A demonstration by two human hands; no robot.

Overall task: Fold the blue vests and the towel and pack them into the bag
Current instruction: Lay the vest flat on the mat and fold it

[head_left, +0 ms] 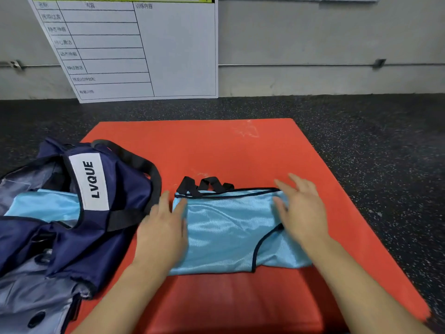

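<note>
Slippery, shiny blue fabric is your main risk: the folded vest (228, 227) lies in the middle of the red mat (240, 145), and its slick layers could slide apart if you lift it by one edge alone. Its black straps (204, 185) stick out loose at the far edge and could catch on the bag's opening or handle. Your left hand (163, 227) rests flat on the vest's left edge, fingers straight and released. Your right hand (301, 213) lies over the right side, fingers spread and relaxed, grasping nothing. Both forearms reach in from the near side. Just left of the vest the navy bag (96, 213) sits open, with another blue vest (45, 203) already inside. No towel shows here, so watch that you leave room for it.
</note>
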